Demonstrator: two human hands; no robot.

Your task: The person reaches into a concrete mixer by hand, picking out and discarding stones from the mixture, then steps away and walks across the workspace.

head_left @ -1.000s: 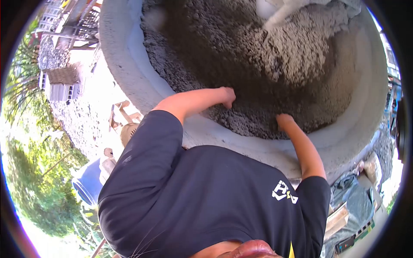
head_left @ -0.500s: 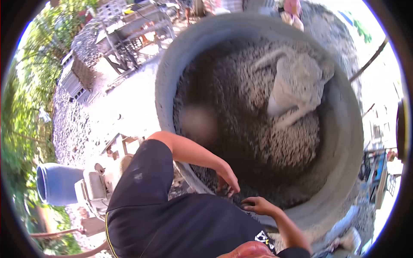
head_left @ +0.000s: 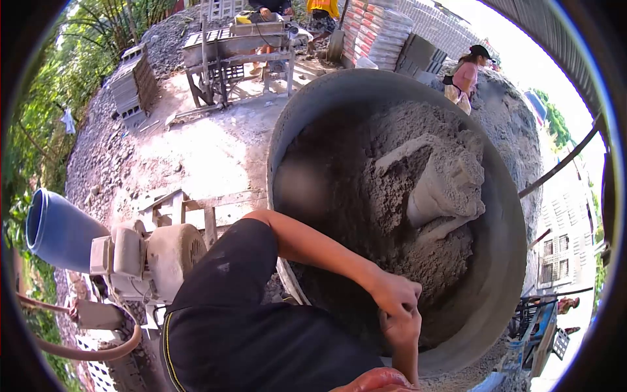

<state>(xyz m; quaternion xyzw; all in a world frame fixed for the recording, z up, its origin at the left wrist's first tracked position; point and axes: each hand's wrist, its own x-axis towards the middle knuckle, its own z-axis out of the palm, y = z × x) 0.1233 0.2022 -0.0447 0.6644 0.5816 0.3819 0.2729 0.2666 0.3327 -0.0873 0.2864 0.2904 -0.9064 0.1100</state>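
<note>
My left hand (head_left: pixel 395 294) and my right hand (head_left: pixel 400 325) meet over the near part of a large round mixer drum (head_left: pixel 506 294). The fingers of both are curled and touch each other; whether anything lies between them is hidden. Below them, dark, damp-looking mix (head_left: pixel 326 222) covers the drum floor. A lighter grey heap of mix (head_left: pixel 431 261) lies farther right. At the drum's centre stands a mix-coated hub (head_left: pixel 434 196), with arms reaching out from it, partly buried.
To the left are a dusty motor (head_left: pixel 173 261) and a blue barrel (head_left: pixel 65 232). A work frame (head_left: pixel 238 52), stacked blocks (head_left: pixel 134 85) and piled bags (head_left: pixel 375 32) stand farther back. Beyond the drum is a person in pink (head_left: pixel 465 75); other people are partly visible at the top.
My hands have come together and moved from the drum's near rim to over its inside. The view has shifted, showing more of the yard behind.
</note>
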